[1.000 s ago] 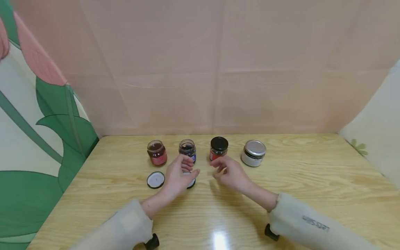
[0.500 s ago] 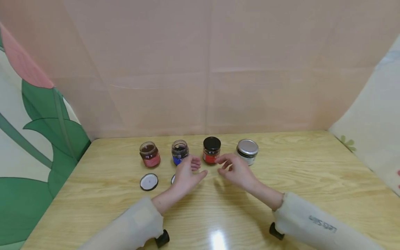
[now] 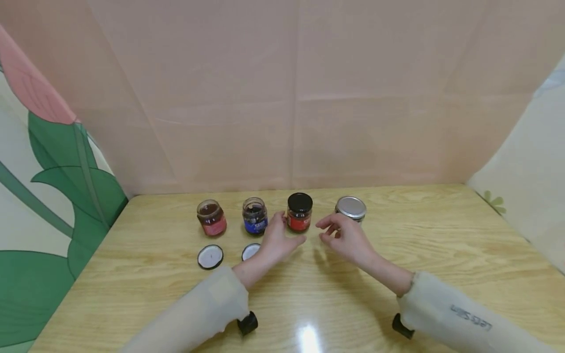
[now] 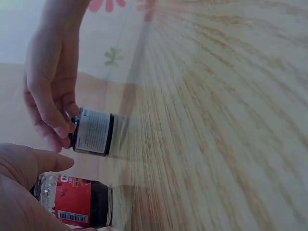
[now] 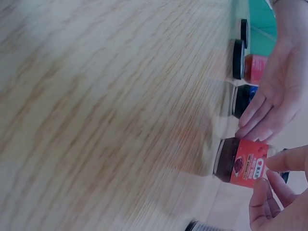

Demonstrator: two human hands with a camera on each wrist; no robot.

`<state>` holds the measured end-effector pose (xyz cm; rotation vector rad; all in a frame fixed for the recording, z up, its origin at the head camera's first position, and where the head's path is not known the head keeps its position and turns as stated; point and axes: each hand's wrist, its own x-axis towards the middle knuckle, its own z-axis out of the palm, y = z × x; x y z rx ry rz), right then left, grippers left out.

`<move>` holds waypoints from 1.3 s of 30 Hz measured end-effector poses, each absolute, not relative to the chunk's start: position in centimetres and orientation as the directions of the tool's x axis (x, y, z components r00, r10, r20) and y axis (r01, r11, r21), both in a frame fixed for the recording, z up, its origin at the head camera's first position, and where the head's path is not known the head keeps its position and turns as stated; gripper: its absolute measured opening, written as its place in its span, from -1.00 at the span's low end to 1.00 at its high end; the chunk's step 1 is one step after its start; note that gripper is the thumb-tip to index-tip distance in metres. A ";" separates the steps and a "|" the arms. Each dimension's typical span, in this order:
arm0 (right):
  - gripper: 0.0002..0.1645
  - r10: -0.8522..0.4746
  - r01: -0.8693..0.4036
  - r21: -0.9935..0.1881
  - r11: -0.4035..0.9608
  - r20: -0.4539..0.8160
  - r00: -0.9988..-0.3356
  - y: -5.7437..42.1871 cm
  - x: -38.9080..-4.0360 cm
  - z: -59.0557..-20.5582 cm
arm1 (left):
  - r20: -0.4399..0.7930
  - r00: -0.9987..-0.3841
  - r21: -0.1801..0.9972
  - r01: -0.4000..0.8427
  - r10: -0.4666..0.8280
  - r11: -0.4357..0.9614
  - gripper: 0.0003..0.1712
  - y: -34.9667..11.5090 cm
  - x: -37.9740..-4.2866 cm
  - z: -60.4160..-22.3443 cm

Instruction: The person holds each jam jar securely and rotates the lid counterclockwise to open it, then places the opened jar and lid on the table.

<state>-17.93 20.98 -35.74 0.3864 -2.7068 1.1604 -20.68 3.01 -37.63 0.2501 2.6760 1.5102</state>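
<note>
- Through the head camera I see the round glass jar with a black lid and a red label (image 3: pixel 299 212) standing upright on the pale wood-grain desk (image 3: pixel 273 309), third from the left in a row of four jars.
- The person's left hand (image 3: pixel 277 241) is spread wide, fingers at that jar's left side and thumb in front of it; I cannot tell whether it touches the glass.
- The right hand (image 3: pixel 349 240) is narrower, fingers loosely bent, holding nothing, just right of the red-labelled jar; the head view shows a gap between them, though my right wrist view overlaps them.
- From the head, this hand hides the lower part of the squat round jar with a silver lid (image 3: pixel 350 207); my left wrist view brings out its white printed label (image 4: pixel 94 131).
- The left wrist view also gives me a barcode (image 4: pixel 72 216) on the red label, where the right wrist view shows white lettering.
- Leftward stand an uncapped glass jar with a blue label (image 3: pixel 255 216) and an uncapped glass jar with a pinkish-red label (image 3: pixel 213 220); before them lie two black-rimmed lids (image 3: pixel 210 257), white-faced from the head, nearly edge-on from the right wrist.
</note>
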 end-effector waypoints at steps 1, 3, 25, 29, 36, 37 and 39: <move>-0.80 -0.165 -0.300 -0.686 0.663 0.257 -0.952 21.0 -18.0 -35.7 | 0.028 -0.986 0.855 0.109 0.165 0.507 -0.09 3.2 -20.8 -37.6; -0.80 -0.153 -0.294 -0.686 0.666 0.261 -0.953 21.1 -18.1 -35.7 | 0.038 -0.986 0.854 0.116 0.160 0.508 -0.10 3.5 -21.1 -37.7; -0.79 -0.119 -0.277 -0.683 0.676 0.270 -0.955 21.4 -18.1 -35.8 | 0.116 -0.982 0.841 0.176 0.148 0.511 -0.21 4.4 -23.5 -39.1; -0.79 -0.121 -0.274 -0.693 0.667 0.261 -0.958 21.3 -18.2 -35.8 | 0.125 -0.983 0.840 0.176 0.131 0.513 -0.27 4.5 -23.5 -39.2; -0.80 -0.100 -0.251 -0.707 0.661 0.249 -0.963 21.2 -18.1 -35.8 | 0.123 -0.985 0.821 0.169 0.120 0.545 -0.32 4.7 -23.8 -39.4; -0.80 -0.098 -0.250 -0.706 0.662 0.249 -0.963 21.2 -18.1 -35.8 | 0.113 -0.986 0.821 0.160 0.118 0.548 -0.34 4.7 -23.8 -39.3; -0.80 -0.099 -0.252 -0.707 0.661 0.250 -0.963 21.3 -18.1 -35.6 | 0.084 -0.990 0.823 0.132 0.112 0.552 -0.36 4.7 -23.8 -39.2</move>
